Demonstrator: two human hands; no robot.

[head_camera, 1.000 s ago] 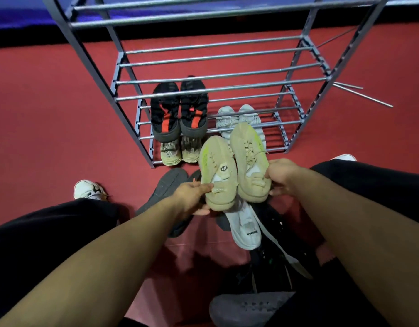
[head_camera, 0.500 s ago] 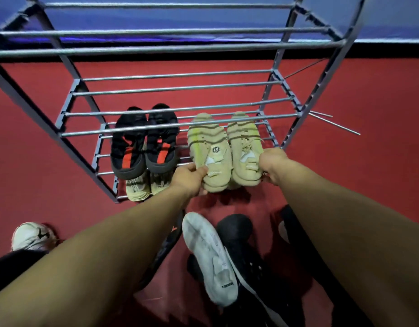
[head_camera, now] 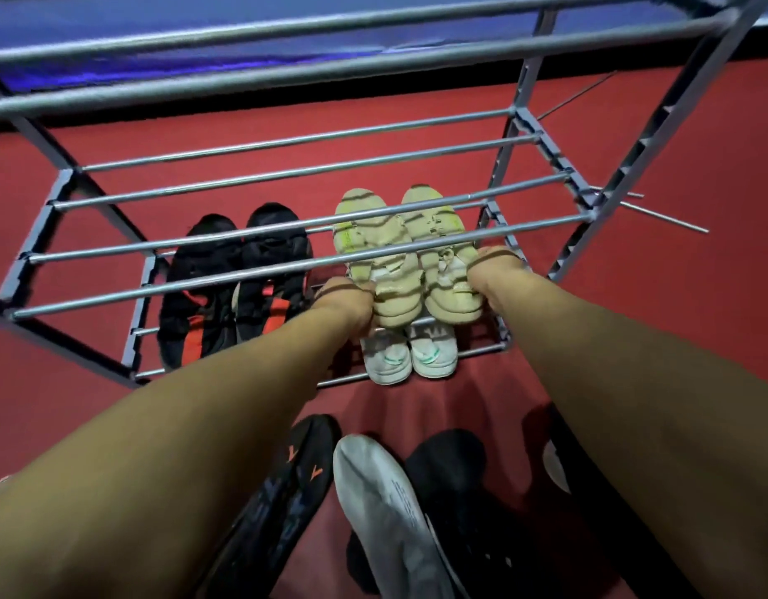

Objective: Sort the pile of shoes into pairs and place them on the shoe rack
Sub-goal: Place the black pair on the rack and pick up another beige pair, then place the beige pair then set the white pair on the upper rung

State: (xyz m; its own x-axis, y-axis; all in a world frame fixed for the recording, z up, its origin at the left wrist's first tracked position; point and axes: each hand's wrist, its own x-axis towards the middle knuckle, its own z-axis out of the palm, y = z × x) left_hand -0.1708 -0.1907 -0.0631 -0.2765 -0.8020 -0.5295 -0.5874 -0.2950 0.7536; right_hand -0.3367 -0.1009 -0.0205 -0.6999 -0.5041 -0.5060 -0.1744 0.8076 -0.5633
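A grey metal shoe rack of several bar shelves stands on the red floor. My left hand grips the heel of the left beige shoe. My right hand grips the heel of the right beige shoe. Both beige shoes lie side by side, toes pointing away, on a lower shelf at the right, under the upper bars. A black and red pair sits on the same shelf at the left. Below the beige shoes, a white pair with green marks rests on the lowest shelf.
Loose shoes lie on the floor near me: a black shoe with orange marks, a white shoe sole up and a black shoe. A loose metal rod lies right of the rack. A blue wall runs behind.
Both hands have pushed the beige pair forward, from held in the air in front of the rack to deep onto the lower shelf. My head has moved closer to the rack.
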